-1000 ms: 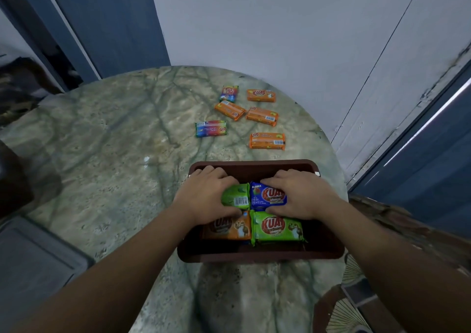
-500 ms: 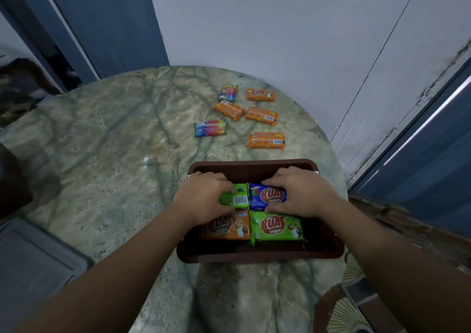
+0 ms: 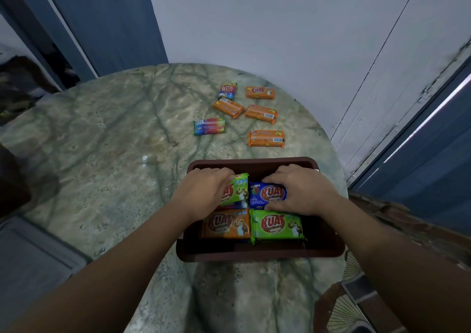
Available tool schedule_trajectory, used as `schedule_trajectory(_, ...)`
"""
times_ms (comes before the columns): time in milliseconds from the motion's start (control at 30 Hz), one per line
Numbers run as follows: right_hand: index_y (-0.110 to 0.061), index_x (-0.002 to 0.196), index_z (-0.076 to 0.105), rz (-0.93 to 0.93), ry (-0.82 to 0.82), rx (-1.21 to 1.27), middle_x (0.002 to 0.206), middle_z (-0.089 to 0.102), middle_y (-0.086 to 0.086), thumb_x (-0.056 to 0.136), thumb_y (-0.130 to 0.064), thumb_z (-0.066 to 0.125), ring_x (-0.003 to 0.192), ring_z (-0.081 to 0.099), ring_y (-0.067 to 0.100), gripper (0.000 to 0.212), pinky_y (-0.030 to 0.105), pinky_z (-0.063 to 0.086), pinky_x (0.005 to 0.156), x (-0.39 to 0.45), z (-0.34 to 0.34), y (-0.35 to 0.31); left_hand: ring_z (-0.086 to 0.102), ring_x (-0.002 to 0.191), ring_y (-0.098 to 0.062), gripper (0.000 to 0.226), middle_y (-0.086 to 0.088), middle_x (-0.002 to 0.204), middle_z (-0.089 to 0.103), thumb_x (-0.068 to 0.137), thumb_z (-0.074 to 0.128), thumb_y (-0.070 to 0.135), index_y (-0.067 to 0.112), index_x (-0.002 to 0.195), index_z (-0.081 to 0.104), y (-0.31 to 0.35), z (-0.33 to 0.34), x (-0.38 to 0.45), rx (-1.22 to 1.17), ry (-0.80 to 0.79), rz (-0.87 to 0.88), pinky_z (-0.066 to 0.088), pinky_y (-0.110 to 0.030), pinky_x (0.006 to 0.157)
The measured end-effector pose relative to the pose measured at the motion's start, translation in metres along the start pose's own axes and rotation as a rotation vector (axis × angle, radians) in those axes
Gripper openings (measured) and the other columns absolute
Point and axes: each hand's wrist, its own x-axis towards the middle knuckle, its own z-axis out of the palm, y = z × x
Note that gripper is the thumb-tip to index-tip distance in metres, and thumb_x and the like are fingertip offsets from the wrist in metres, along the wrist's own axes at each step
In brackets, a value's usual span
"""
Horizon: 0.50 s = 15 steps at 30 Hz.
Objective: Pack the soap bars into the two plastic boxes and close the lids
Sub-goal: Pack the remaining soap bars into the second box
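Two hands in brown box [image 3: 260, 253], left hand [image 3: 204, 192] gripping half-hidden green bar [image 3: 238, 188]; right hand [image 3: 303, 190] gripping blue bar [image 3: 267, 195]

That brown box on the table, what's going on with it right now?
A person is packing soap bars into the brown box. The left hand holds a green bar and the right hand holds a blue bar, both in the far row. An orange bar and another green bar already lie in the near row. Six more bars wait on the marble table. No lid is visible.
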Motion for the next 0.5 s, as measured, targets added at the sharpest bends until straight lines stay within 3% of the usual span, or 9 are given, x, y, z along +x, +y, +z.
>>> schedule_trajectory(167,-0.041,0.147,0.048,-0.003,-0.007,-0.004,0.129,0.055,-0.016,0.078,-0.079,0.063,0.117,0.049,0.008,0.080,0.028,0.044,0.087,-0.0014,-0.0019,-0.0012,0.065,0.096,-0.019,0.039,0.006,0.105,0.070,0.109,0.030,0.039,0.027,0.127,0.062,0.0021,-0.0005,0.0020,0.066,-0.019,0.060,0.048,-0.043,0.083)
schedule_trajectory(333,-0.041,0.146,0.048,0.001,-0.006,-0.005,0.129,0.055,-0.016,0.078,-0.079,0.063,0.117,0.049,0.008,0.079,0.030,0.046,0.089,-0.0014,-0.0026,-0.0022,0.055,0.115,-0.014,0.044,0.009,0.124,0.059,0.100,0.048,0.053,0.034,0.139,0.054,-0.0019,0.0057,0.0011,0.092,-0.002,0.079,0.043,-0.037,0.094)
schedule_trajectory(500,-0.042,0.146,0.050,-0.011,-0.006,-0.012,0.132,0.056,-0.020,0.078,-0.081,0.060,0.114,0.048,0.009,0.079,0.031,0.046,0.088,-0.0007,-0.0007,-0.0003,0.052,0.111,-0.012,0.036,0.014,0.121,0.058,0.094,0.057,0.059,0.038,0.121,0.070,-0.0021,0.0050,0.0016,0.094,-0.029,0.128,0.040,-0.035,0.093)
